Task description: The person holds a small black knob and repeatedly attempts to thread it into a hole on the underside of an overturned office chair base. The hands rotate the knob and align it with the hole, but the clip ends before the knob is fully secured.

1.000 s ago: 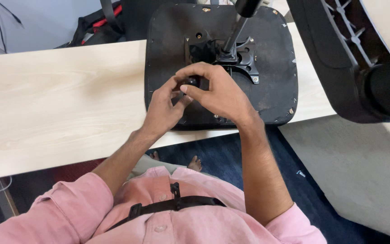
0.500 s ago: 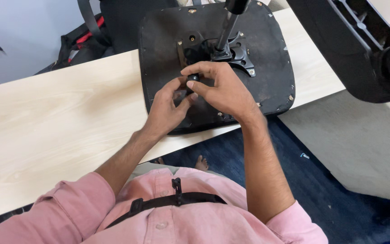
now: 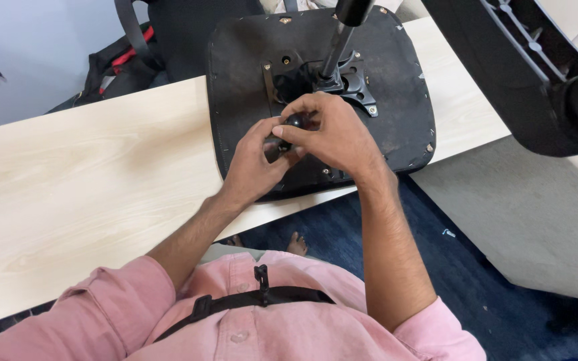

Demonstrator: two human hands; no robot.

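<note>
Both hands lower on the seat base [image 3: 396, 80] now, fingers [image 3: 302, 107] closed around black knob [image 3: 296, 122].

My left hand [image 3: 252, 164] and right hand [image 3: 332, 134] meet in front of me, fingertips touching. Both forearms are bare and reach forward. The right fingers curl down, the left thumb presses up against them.

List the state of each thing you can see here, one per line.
Chair seat: upside down on the table.
Metal post: standing up from the seat's bracket.
Black knob: gripped by the right hand.
Left hand: closed around a dark part.
</note>
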